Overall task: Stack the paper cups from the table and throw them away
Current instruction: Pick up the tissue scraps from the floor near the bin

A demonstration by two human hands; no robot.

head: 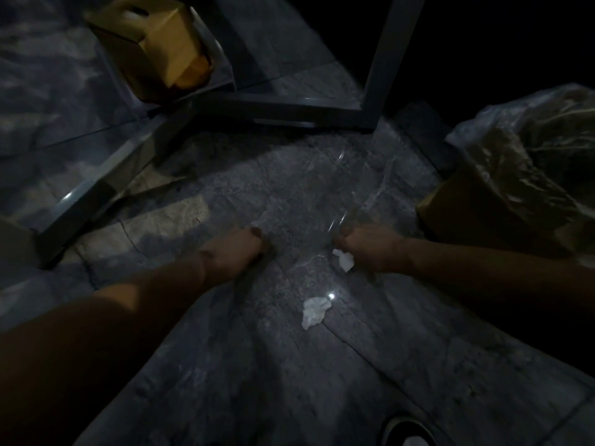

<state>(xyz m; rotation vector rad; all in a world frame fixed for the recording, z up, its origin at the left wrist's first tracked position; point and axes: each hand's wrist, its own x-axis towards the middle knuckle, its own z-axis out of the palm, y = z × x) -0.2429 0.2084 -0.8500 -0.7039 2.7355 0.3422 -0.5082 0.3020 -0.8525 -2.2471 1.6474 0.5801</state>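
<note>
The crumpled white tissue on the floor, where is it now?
In the head view, the tissue lies on the stone floor, below and between both hands, nearer the right hand.

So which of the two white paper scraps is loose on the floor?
The crumpled scrap nearer the camera, alone on the tiles. The other scrap is at the right hand.

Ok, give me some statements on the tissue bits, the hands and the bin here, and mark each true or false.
1. A crumpled white tissue lies loose on the stone floor. True.
2. The right hand has a white scrap at its grip. True.
3. The left hand holds a stack of paper cups. False: no cups show in it.
4. The lined bin stands on the left. False: it is on the right.
</note>
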